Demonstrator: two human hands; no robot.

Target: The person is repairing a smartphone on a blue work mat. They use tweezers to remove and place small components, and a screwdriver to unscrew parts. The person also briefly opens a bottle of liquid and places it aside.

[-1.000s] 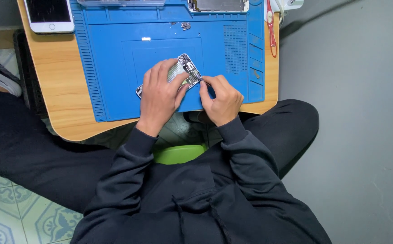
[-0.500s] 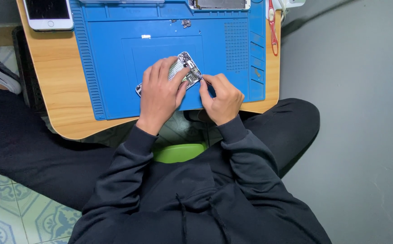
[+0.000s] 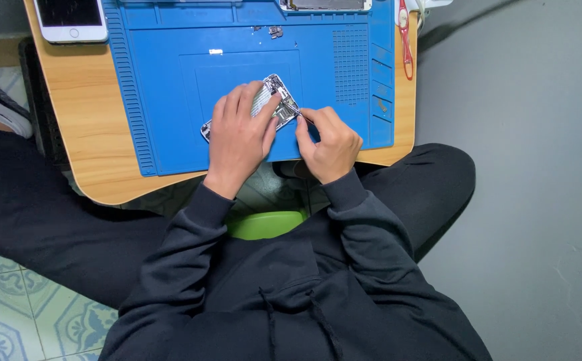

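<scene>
An opened phone body with bare innards lies tilted on the blue work mat. My left hand lies flat over most of it and pins it down. My right hand is closed around a thin metal tool, likely tweezers, whose tip touches the phone's right edge. The phone's lower left corner sticks out from under my left hand.
The mat covers a small wooden table. A white phone lies at the table's far left corner. Another opened phone part and small loose bits sit at the mat's far edge. A red-handled tool lies at the right. Green stool beneath me.
Almost nothing moved: both hands stay on the phone, with only a slight shift of the view.
</scene>
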